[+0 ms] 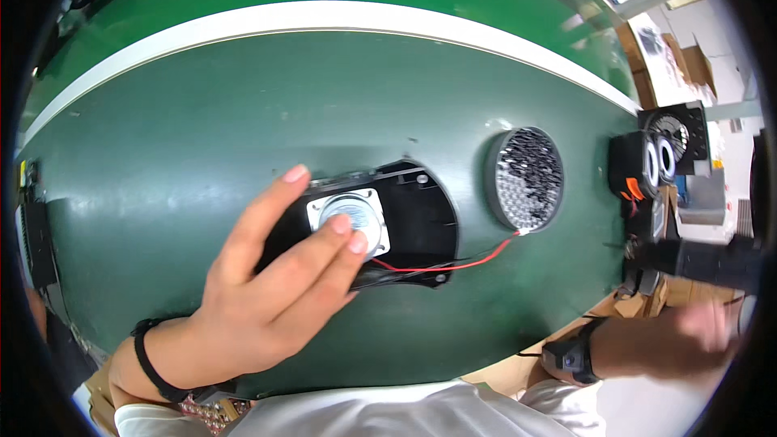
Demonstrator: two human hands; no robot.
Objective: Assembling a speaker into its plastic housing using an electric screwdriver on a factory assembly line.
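In front of me on the green table lies a black plastic housing (421, 222), its hollow side up. A small speaker (369, 209) with a square metal frame and round silvery back sits in it. My left hand (271, 287) reaches over the housing, fingers stretched out. Two fingertips press on the speaker's back, while the index finger extends past the housing's far edge. Red and black wires (477, 262) run from the speaker to a white plug (524, 231) by the screw dish. Far to the right, my right hand (706, 330) is off the table, smeared by motion, its fingers unclear.
A round dish (495, 194) full of small dark screws stands right of the housing. Along the right edge are black units with white rings (652, 160), a fan-like square part (678, 136) and a dark cylindrical object (696, 260). A white strip (340, 18) crosses the table's far side.
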